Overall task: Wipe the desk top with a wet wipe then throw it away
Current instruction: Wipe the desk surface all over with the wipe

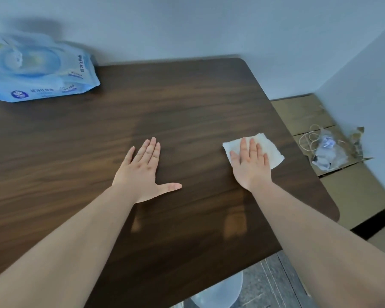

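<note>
the wet wipe [269, 150] lies spread flat on the dark wooden tabletop [187, 103], near its right edge, pinned under the right hand [250, 165]. that hand's fingers [252, 147] are stretched out flat, pressing the wipe down rather than gripping it. the left hand [142, 172] rests palm down on bare wood toward the middle, fingers straight, thumb out, holding nothing. the wiping looks underway; how much of the surface is done i cannot tell, and throwing the wipe away is left. a blue pack of wipes [40, 67] sits at the far left corner and would block a pass there. cardboard boxes [342, 165] with scraps stand beside the right edge; no bin is clearly visible.
</note>
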The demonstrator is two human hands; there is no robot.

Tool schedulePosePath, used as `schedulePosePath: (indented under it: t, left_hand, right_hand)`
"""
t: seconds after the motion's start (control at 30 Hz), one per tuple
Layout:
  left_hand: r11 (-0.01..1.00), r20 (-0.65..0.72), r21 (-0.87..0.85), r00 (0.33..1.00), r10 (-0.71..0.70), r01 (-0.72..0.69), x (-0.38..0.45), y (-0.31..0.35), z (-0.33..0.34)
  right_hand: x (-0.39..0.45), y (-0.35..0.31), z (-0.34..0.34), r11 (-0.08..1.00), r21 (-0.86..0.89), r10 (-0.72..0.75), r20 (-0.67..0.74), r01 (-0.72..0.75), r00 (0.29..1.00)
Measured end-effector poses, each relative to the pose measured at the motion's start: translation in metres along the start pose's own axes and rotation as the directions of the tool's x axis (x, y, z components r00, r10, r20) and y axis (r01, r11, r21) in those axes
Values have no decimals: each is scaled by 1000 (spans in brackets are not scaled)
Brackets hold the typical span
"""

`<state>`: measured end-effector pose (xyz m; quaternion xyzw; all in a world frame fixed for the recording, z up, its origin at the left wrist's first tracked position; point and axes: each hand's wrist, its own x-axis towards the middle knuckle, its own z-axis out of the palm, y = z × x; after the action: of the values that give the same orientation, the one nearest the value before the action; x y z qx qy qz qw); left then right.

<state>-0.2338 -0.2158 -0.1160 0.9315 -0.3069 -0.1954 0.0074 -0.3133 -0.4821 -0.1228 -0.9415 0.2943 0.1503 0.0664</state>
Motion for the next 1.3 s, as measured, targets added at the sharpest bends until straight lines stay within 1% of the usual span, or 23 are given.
schedulePosePath:
  t: [0.07, 0.1, 0.17, 0.2, 0.27, 0.33, 0.37, 0.47, 0.6, 0.7, 0.77, 0.83, 0.93, 1.07, 1.13, 1.2, 1.3]
  left_hand:
    - [1000, 24, -17, 1000, 16, -16, -12, -12, -1]
    - [1000, 29, -22, 1000, 0, 1, -22, -22, -1]
    - [997, 26, -31, 997, -74, 75, -49, -53, 2]
    - [992, 19, -38, 992, -121, 121, -65, -71, 4]
    - [971, 7, -63, 973, -231, 231, -104, -114, 10]
    - [931, 23, -79, 934, -356, 357, -150, -156, 19]
    - [906, 33, -86, 910, -414, 415, -175, -176, 25]
    - [817, 43, -138, 827, -560, 560, -248, -224, 46]
    - [675, 58, -192, 695, -717, 712, -322, -269, 73]
    - [588, 47, -227, 612, -790, 776, -351, -288, 87]
    - [557, 30, -273, 586, -810, 784, -353, -291, 89]
    - [510, 20, -332, 547, -837, 793, -356, -295, 91]
    - [499, 30, -358, 544, -839, 789, -356, -297, 93]
    - [519, 35, -380, 573, -819, 766, -356, -301, 93]
    - [537, 38, -377, 591, -805, 755, -355, -301, 92]
    - [553, 44, -371, 609, -792, 746, -355, -302, 93]
    - [557, 43, -361, 610, -791, 748, -354, -300, 93]
  right_hand:
    - [-12, -14, 5, 998, -33, -49, 24, 50, 999]
    - [-16, -25, 6, 996, -42, -74, 42, 76, 996]
    - [-23, -58, 8, 985, -67, -153, 78, 158, 985]
    - [-28, -78, 10, 971, -82, -215, 93, 223, 972]
    - [-42, -129, 17, 923, -75, -367, 115, 377, 923]
    - [-62, -187, 26, 847, -61, -518, 122, 527, 847]
    - [-76, -219, 32, 798, -61, -589, 132, 600, 797]
    - [-125, -316, 55, 649, -59, -740, 185, 759, 647]
    - [-184, -430, 88, 496, -67, -835, 237, 866, 496]
    - [-219, -500, 106, 395, -82, -878, 259, 915, 402]
    - [-235, -532, 112, 338, -96, -903, 248, 936, 351]
    - [-255, -568, 121, 267, -102, -929, 239, 958, 284]
    - [-278, -616, 132, 197, -87, -939, 268, 977, 214]
    - [-302, -665, 142, 145, -104, -939, 300, 984, 170]
    - [-308, -679, 145, 126, -118, -940, 303, 985, 156]
    - [-309, -684, 146, 126, -121, -941, 300, 985, 157]
    - [-308, -679, 146, 122, -123, -944, 291, 985, 154]
